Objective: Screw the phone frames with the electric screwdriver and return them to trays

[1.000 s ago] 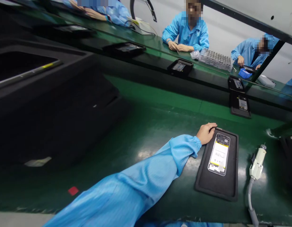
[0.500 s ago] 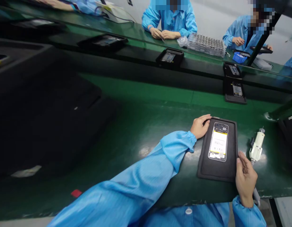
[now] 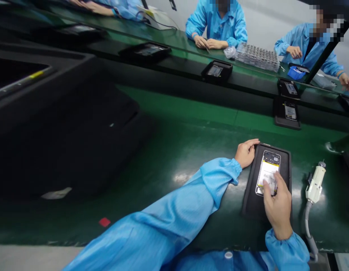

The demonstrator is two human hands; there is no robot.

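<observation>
With the phone as the dial's centre and twelve pointing away from the wearer, the right hand comes in from five o'clock, thumb and fingers spread apart above the lower half of the phone; whether they touch it I cannot tell. The left hand lies at ten o'clock against the upper left corner of the black tray, fingers stretched along the rim; I cannot tell whether it grips. The phone lies in that tray, its pale battery label and yellow strips facing up.

The tray rests on a green worktable, dark and glossy, with pale light reflections and a scuffed near edge. At three o'clock, apart from the tray, lies a cream-coloured powered screwdriver, its grey cable running towards five. A red patch shows between eight and nine, and a blurred, dark bulk fills nine.

Towards one o'clock another tray holds a phone; more trays line a black strip crossing the far side. Behind it, at a second green bench, a blue-coated co-worker sits between eleven and twelve, another past twelve near a blue bin. A pale wall backs the room.
</observation>
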